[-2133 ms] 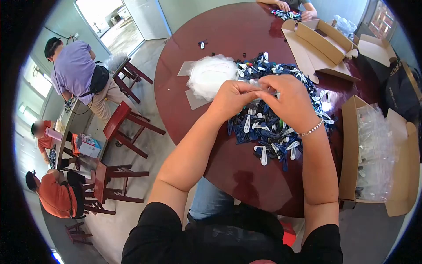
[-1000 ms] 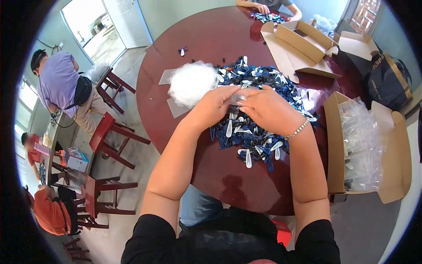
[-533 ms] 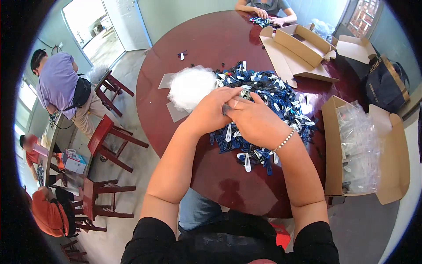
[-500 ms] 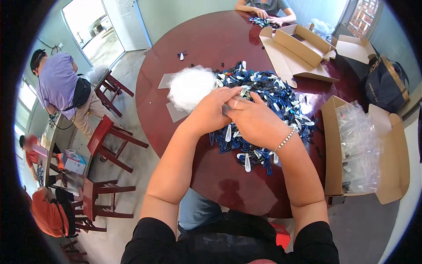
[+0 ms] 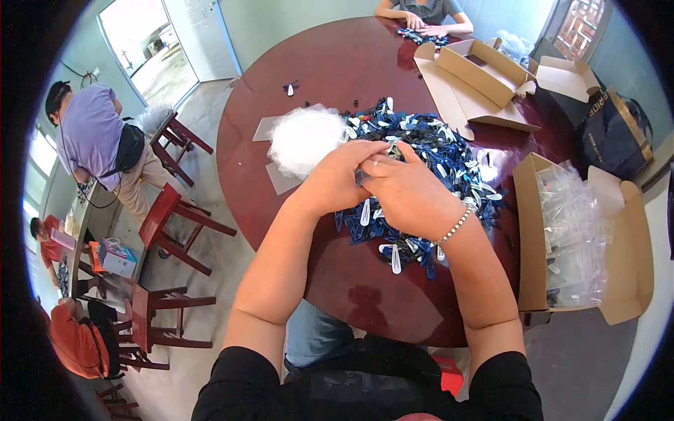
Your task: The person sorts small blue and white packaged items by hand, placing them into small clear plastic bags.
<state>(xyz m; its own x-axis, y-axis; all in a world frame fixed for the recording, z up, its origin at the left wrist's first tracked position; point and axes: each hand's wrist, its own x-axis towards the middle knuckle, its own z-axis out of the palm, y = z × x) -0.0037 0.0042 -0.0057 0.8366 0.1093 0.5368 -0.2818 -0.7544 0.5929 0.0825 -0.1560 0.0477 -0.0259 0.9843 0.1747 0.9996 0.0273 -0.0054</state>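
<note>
- While most of the view is filled by a round red-brown table [image 5: 281, 84], both hands are seen above it.
- At the right, an open cardboard box [image 5: 532, 238] is filled with clear plastic packets [image 5: 572, 245].
- Behind it, an unfolded carton [image 5: 484, 70] is placed on the table.
- Under and around the hands, a large heap of clips [image 5: 435, 151], navy, black and white, is spread.
- To the left, touching the heap, a pile of whitish plastic sheets [image 5: 307, 140] is laid.
- The right hand [image 5: 407, 182] and the left hand [image 5: 344, 175] are held together, with fingers bent.
- Between them, over the near-left part of the heap, a small greyish translucent piece [image 5: 362, 175] is pinched by both; what it is cannot be told.
- Farther off, one white clip [image 5: 290, 90] is left apart.
</note>
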